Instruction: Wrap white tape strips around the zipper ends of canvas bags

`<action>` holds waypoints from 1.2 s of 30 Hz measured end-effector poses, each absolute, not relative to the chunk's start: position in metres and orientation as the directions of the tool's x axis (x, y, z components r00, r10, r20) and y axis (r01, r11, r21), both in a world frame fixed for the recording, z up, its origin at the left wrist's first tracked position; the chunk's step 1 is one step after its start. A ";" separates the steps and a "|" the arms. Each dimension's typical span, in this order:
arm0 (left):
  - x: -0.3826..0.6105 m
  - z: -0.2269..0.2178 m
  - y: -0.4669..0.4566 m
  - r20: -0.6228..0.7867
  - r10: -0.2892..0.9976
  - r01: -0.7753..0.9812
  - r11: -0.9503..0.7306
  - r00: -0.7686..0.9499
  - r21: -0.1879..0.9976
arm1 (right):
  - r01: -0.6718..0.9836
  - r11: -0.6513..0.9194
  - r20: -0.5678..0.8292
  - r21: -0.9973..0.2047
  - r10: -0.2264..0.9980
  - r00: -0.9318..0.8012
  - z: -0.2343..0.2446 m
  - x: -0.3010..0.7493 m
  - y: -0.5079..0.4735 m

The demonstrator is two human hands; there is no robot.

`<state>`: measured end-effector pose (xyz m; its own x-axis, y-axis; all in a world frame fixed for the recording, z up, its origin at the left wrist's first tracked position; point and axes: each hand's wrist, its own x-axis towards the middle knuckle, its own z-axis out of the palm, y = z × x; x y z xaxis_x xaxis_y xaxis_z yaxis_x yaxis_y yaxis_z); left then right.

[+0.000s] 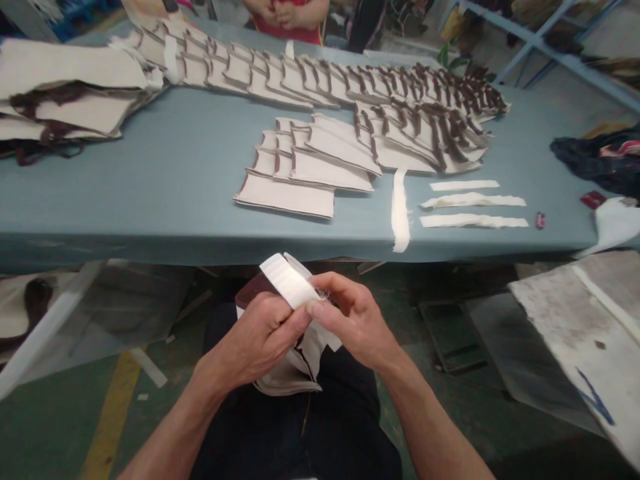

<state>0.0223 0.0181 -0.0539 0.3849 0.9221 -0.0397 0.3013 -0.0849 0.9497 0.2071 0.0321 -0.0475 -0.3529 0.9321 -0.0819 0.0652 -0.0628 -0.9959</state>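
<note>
Over my lap, both hands are closed on a white fabric strip (286, 281) with a frayed end. My left hand (265, 333) grips the strip from the left, its thumb pressed near the fray. Between thumb and forefinger, my right hand (353, 317) pinches the frayed end. Below and behind the strip hangs a cream fabric piece (287, 377) with dark brown edging, partly hidden by my hands. On the table edge ahead, similar cream pieces (285, 197) lie in overlapping rows.
The blue-grey table (175, 193) spans the front. Several white strips (474, 221) lie on its right side, near a small pink object (541, 221). Larger cream pieces (70, 67) are stacked at left. A worn board (580, 333) stands low at right. Across the table is another person (290, 20).
</note>
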 end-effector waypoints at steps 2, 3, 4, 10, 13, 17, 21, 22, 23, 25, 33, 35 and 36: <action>0.021 -0.054 0.020 -0.039 0.903 0.330 -0.116 0.427 0.937 | 0.019 -0.074 -0.076 -0.997 0.945 -0.319 -0.048 0.205 0.031; 0.021 -0.053 0.020 -0.038 0.896 0.339 -0.127 0.442 0.932 | 0.009 -0.069 -0.068 -0.998 0.948 -0.312 -0.048 0.204 0.031; 0.021 -0.053 0.021 -0.035 0.899 0.336 -0.127 0.437 0.933 | 0.004 -0.063 -0.061 -0.998 0.949 -0.311 -0.048 0.203 0.030; 0.025 -0.048 0.023 -0.072 0.921 0.333 -0.065 0.384 0.941 | 0.043 -0.085 -0.093 -0.995 0.966 -0.240 -0.046 0.201 0.032; 0.025 -0.048 0.021 -0.106 0.966 0.388 0.007 0.234 0.922 | 0.127 -0.046 -0.052 -0.991 0.998 -0.045 -0.046 0.205 0.037; 0.027 -0.053 0.015 -0.018 1.000 0.548 0.024 -0.017 0.836 | 0.380 0.110 0.188 -0.918 0.967 0.174 -0.046 0.215 0.043; 0.043 -0.055 0.007 0.021 1.000 0.633 -0.003 -0.020 0.774 | 0.637 0.258 0.478 -0.726 0.856 0.198 -0.047 0.214 0.045; 0.049 -0.054 0.006 0.003 1.000 0.646 -0.002 -0.001 0.763 | 0.670 0.294 0.525 -0.682 0.835 0.168 -0.048 0.212 0.045; 0.054 -0.053 0.006 -0.025 0.999 0.659 0.006 0.019 0.752 | 0.689 0.330 0.559 -0.645 0.819 0.131 -0.050 0.209 0.044; 0.064 -0.049 0.006 -0.088 0.995 0.690 0.030 0.049 0.724 | 0.695 0.398 0.597 -0.599 0.800 0.057 -0.052 0.202 0.042; 0.063 -0.051 0.011 -0.175 0.981 0.640 0.081 0.086 0.764 | 0.548 0.378 0.328 -0.746 0.925 -0.191 -0.040 0.192 0.028; 0.059 -0.054 0.013 -0.177 0.982 0.522 0.116 0.067 0.845 | 0.494 0.351 0.261 -0.796 0.934 -0.242 -0.034 0.196 0.027; 0.057 -0.055 0.014 -0.177 0.982 0.438 0.131 0.065 0.889 | 0.473 0.349 0.249 -0.809 0.932 -0.262 -0.032 0.198 0.027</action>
<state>0.0572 0.0138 -0.0550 0.0651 0.9820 -0.1770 0.4382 0.1312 0.8892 0.1983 0.0267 -0.0324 -0.2622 0.9323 0.2491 0.4726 0.3491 -0.8092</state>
